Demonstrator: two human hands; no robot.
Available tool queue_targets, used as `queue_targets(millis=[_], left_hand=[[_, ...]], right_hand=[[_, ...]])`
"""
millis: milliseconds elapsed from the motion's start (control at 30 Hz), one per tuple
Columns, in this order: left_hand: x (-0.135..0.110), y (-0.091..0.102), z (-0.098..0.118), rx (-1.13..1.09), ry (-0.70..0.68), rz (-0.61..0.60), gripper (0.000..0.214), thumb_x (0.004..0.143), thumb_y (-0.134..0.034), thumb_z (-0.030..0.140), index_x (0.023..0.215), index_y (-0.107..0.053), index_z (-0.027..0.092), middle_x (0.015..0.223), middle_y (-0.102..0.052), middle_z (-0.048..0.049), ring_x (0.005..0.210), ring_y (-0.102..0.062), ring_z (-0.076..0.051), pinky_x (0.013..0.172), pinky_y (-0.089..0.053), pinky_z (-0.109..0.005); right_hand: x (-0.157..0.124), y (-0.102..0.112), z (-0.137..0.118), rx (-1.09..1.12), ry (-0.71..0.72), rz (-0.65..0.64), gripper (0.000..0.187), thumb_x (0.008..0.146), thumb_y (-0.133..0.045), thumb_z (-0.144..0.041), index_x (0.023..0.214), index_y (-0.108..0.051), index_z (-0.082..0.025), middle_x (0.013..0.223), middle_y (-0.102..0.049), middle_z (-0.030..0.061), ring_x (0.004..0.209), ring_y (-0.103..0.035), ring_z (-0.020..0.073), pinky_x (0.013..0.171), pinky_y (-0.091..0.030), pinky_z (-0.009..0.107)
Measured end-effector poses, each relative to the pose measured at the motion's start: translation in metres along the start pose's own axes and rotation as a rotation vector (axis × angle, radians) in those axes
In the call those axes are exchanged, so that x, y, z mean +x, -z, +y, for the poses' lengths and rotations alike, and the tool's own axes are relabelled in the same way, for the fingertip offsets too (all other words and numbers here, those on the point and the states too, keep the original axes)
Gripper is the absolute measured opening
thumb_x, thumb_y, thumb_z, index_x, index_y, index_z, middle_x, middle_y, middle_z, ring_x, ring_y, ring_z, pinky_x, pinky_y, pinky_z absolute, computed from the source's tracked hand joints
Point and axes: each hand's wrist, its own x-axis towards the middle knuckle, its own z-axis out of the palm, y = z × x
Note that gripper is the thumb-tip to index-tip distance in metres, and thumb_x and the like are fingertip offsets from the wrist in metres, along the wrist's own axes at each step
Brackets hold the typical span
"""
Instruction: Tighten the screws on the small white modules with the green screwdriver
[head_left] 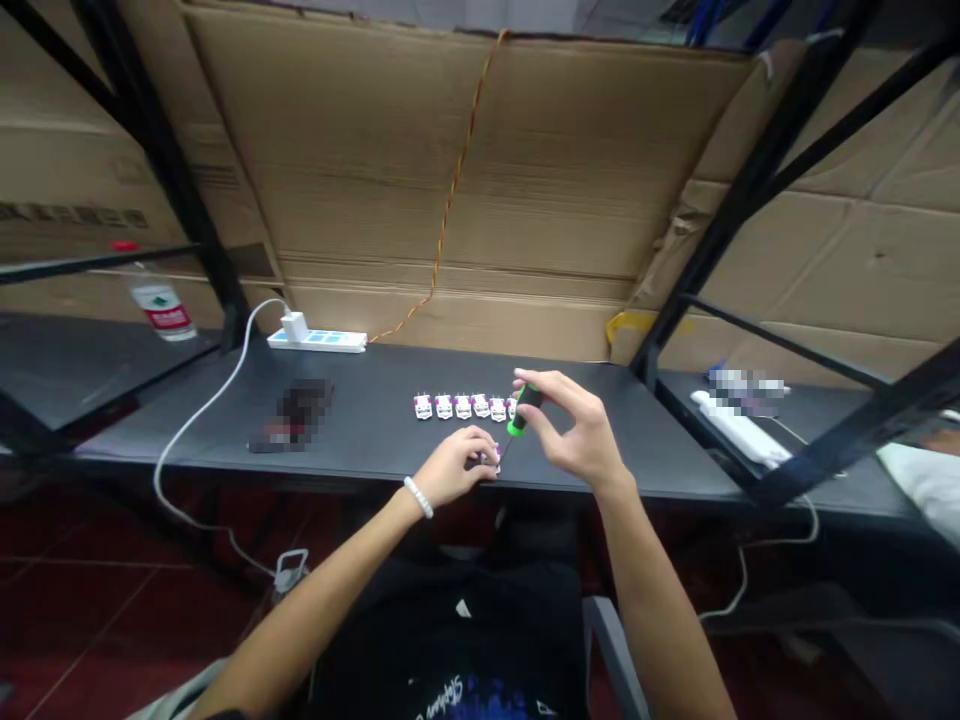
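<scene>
My right hand [577, 430] grips a small screwdriver [523, 412] with a black and green handle, its tip pointing down toward a small white and purple part [491, 458]. My left hand [457, 468], with a white bead bracelet at the wrist, pinches that part against the dark table [375, 440] near its front edge. Behind the hands, a row of several similar small white parts [461, 406] lies on the table.
A white power strip [319, 339] with a plugged charger and white cable sits at the back left. A blurred dark object [296, 415] lies left of centre. A plastic bottle [159, 305] stands far left. Cardboard lines the back; black shelf struts cross both sides.
</scene>
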Motion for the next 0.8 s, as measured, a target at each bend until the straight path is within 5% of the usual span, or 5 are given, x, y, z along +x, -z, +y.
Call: queue_targets(millis=[167, 467, 667, 800], left_hand=[[0.001, 0.001, 0.002, -0.034, 0.041, 0.007, 0.016, 0.08, -0.081, 0.014, 0.091, -0.07, 0.018, 0.104, -0.071, -0.005, 0.096, -0.067, -0.019, 0.084, -0.055, -0.03], [0.0, -0.002, 0.002, -0.136, 0.16, 0.027, 0.033, 0.075, -0.082, 0.017, 0.097, -0.057, 0.019, 0.104, -0.071, -0.0032, 0.078, -0.068, -0.014, 0.075, -0.058, -0.028], [-0.001, -0.003, 0.003, -0.164, 0.179, 0.035, 0.035, 0.076, -0.082, 0.016, 0.097, -0.055, 0.019, 0.106, -0.07, -0.0035, 0.073, -0.067, -0.013, 0.07, -0.056, -0.027], [0.0, -0.003, 0.004, -0.165, 0.175, 0.041, 0.035, 0.075, -0.082, 0.016, 0.097, -0.056, 0.019, 0.104, -0.07, -0.003, 0.072, -0.066, -0.012, 0.07, -0.056, -0.027]], right_hand=[[0.015, -0.014, 0.012, -0.058, 0.032, 0.023, 0.03, 0.099, -0.064, -0.023, 0.129, -0.067, -0.026, 0.121, -0.074, 0.0086, 0.107, -0.072, 0.0223, 0.094, -0.061, 0.038], [0.035, -0.028, 0.056, 0.219, -0.049, -0.092, 0.03, 0.1, -0.063, -0.034, 0.127, -0.066, -0.023, 0.116, -0.072, 0.0084, 0.098, -0.073, 0.0203, 0.087, -0.063, 0.037], [0.032, -0.025, 0.044, 0.203, 0.049, -0.106, 0.028, 0.1, -0.064, -0.034, 0.126, -0.067, -0.023, 0.114, -0.073, 0.0089, 0.096, -0.074, 0.0205, 0.089, -0.063, 0.039], [0.013, -0.017, 0.027, 0.055, 0.197, 0.011, 0.032, 0.091, -0.079, -0.03, 0.122, -0.071, -0.027, 0.11, -0.077, 0.008, 0.101, -0.074, 0.0241, 0.091, -0.063, 0.041]])
